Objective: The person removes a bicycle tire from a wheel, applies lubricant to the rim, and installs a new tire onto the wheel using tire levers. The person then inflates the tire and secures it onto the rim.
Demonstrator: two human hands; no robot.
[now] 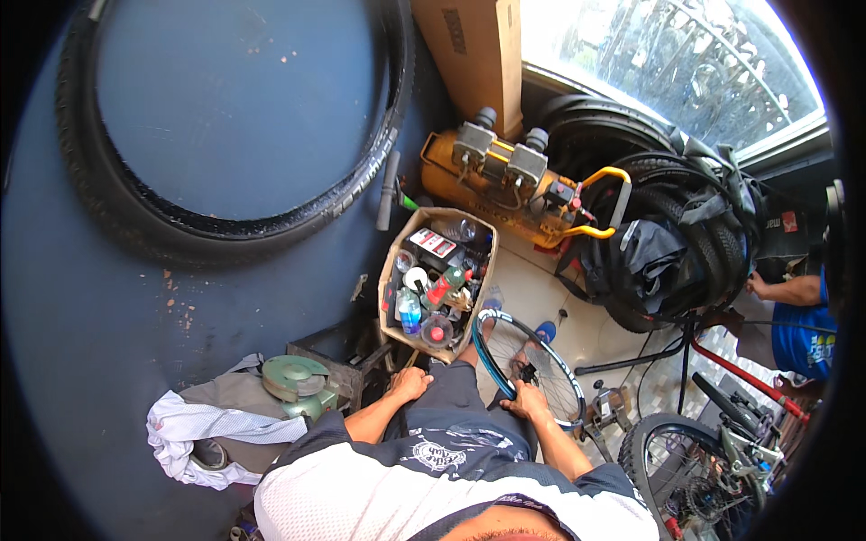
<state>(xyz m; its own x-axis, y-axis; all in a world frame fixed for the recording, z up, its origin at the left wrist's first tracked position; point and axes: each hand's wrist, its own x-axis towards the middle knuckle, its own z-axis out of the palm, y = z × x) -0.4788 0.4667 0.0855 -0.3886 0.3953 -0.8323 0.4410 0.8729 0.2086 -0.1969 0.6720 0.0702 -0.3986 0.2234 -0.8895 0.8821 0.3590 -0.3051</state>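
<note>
My left hand (410, 384) rests low at my left thigh with fingers curled; whatever is in it, if anything, I cannot make out. My right hand (525, 397) grips a bicycle wheel (568, 388) with a dark rim, blue stripe and white markings, standing between my legs. Just beyond my hands sits a cardboard box (390, 270) full of bottles, cans and other items. Left of my left hand are a green machine (293, 379) and draped grey and white clothing (203, 419).
A yellow compressor (487, 189), piled tyres (686, 234) and tall cardboard (469, 54) stand ahead. A tyre (99, 180) hangs on the blue wall. At right are a bicycle (686, 469), a metal stand (613, 410) and another person's arm (785, 288).
</note>
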